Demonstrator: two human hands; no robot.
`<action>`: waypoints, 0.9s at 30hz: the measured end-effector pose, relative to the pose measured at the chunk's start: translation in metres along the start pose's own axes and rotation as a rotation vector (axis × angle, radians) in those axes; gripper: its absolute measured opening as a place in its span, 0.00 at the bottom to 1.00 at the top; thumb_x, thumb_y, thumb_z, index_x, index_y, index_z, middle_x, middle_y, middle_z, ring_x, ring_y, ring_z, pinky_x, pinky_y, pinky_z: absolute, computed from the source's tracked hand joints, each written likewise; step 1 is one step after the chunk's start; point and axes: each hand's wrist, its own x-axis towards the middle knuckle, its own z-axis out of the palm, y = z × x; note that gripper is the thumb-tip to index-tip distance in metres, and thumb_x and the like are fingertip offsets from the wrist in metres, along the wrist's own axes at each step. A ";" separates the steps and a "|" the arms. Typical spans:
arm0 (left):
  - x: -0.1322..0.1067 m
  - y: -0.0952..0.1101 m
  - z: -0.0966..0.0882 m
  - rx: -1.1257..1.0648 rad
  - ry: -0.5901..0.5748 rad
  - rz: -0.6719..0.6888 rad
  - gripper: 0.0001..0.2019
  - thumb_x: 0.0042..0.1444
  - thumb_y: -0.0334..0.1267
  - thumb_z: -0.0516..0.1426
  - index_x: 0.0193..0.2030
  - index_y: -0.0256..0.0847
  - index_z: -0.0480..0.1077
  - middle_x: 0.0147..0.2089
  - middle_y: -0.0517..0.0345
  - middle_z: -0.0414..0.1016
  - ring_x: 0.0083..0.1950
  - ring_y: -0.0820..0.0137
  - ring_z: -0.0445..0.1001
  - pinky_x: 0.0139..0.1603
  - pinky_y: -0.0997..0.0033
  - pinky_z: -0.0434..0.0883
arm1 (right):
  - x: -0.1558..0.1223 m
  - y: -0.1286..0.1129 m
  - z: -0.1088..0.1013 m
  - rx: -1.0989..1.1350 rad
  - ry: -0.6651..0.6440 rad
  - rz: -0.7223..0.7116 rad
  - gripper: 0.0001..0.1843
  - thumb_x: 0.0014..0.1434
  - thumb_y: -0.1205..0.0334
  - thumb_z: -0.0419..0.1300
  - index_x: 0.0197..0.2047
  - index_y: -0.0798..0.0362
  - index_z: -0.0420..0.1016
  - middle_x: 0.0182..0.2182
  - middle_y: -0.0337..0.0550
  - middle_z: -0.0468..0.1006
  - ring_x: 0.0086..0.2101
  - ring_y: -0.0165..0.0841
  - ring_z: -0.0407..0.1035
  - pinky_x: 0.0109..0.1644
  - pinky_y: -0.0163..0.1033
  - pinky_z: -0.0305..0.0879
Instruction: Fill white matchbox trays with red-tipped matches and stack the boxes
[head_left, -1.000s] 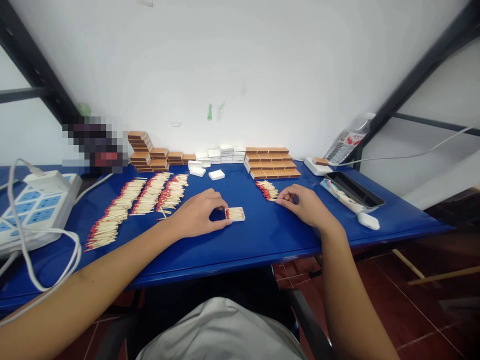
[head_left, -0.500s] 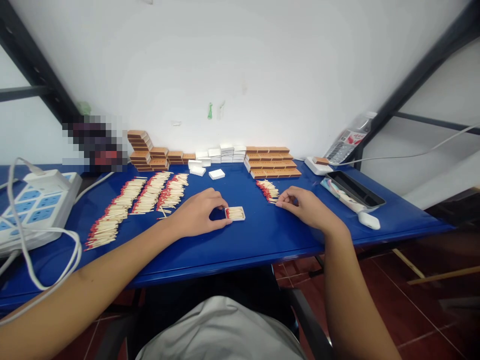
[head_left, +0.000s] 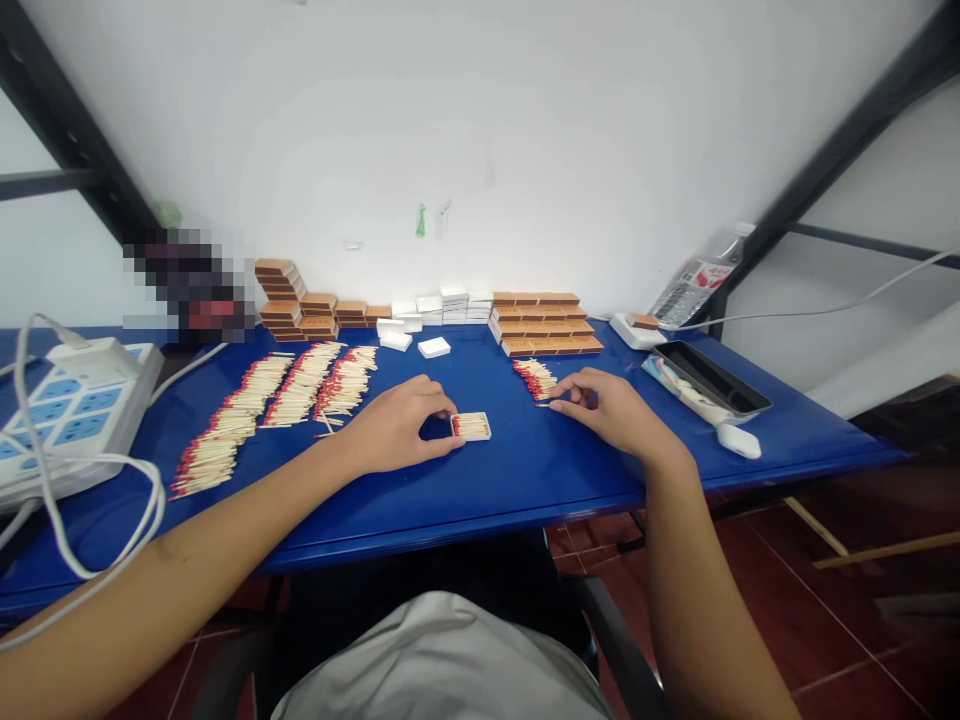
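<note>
One match [head_left: 543, 405], tail hidden by right fingers [head_left: 570, 408].

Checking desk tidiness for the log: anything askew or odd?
Yes, mildly: a few matches lie crooked at the near end of the match row closest to the left hand, out of line with the rest.
</note>
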 end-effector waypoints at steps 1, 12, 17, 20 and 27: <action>0.000 0.000 0.000 0.001 0.001 0.000 0.13 0.66 0.49 0.63 0.48 0.41 0.77 0.43 0.53 0.77 0.48 0.60 0.72 0.49 0.61 0.71 | 0.000 0.000 0.000 0.000 -0.001 -0.002 0.13 0.64 0.49 0.64 0.43 0.49 0.83 0.32 0.41 0.71 0.32 0.36 0.66 0.39 0.42 0.62; 0.001 -0.003 0.001 0.011 0.003 0.008 0.14 0.65 0.49 0.63 0.48 0.42 0.77 0.43 0.54 0.77 0.48 0.61 0.72 0.48 0.61 0.71 | 0.000 0.001 0.001 0.003 0.003 -0.010 0.15 0.65 0.46 0.64 0.43 0.48 0.84 0.32 0.41 0.71 0.32 0.36 0.66 0.40 0.43 0.63; 0.000 -0.002 0.000 0.009 0.001 0.003 0.14 0.66 0.49 0.63 0.48 0.42 0.77 0.43 0.53 0.77 0.48 0.61 0.73 0.48 0.61 0.71 | 0.001 0.001 0.002 0.016 -0.003 0.006 0.15 0.65 0.46 0.64 0.39 0.49 0.83 0.32 0.42 0.72 0.32 0.36 0.66 0.40 0.42 0.62; 0.001 -0.002 0.001 0.009 -0.003 -0.001 0.14 0.65 0.50 0.63 0.48 0.42 0.77 0.43 0.53 0.77 0.48 0.60 0.73 0.49 0.61 0.71 | 0.001 0.000 0.004 0.022 -0.016 0.033 0.14 0.65 0.47 0.64 0.37 0.50 0.80 0.33 0.42 0.74 0.32 0.36 0.66 0.39 0.42 0.62; 0.001 -0.002 0.001 0.013 -0.002 0.006 0.13 0.66 0.49 0.63 0.48 0.42 0.77 0.43 0.54 0.77 0.48 0.61 0.73 0.48 0.61 0.71 | 0.003 -0.032 0.006 0.051 -0.018 -0.016 0.12 0.68 0.53 0.62 0.37 0.51 0.76 0.36 0.43 0.75 0.34 0.36 0.67 0.41 0.42 0.63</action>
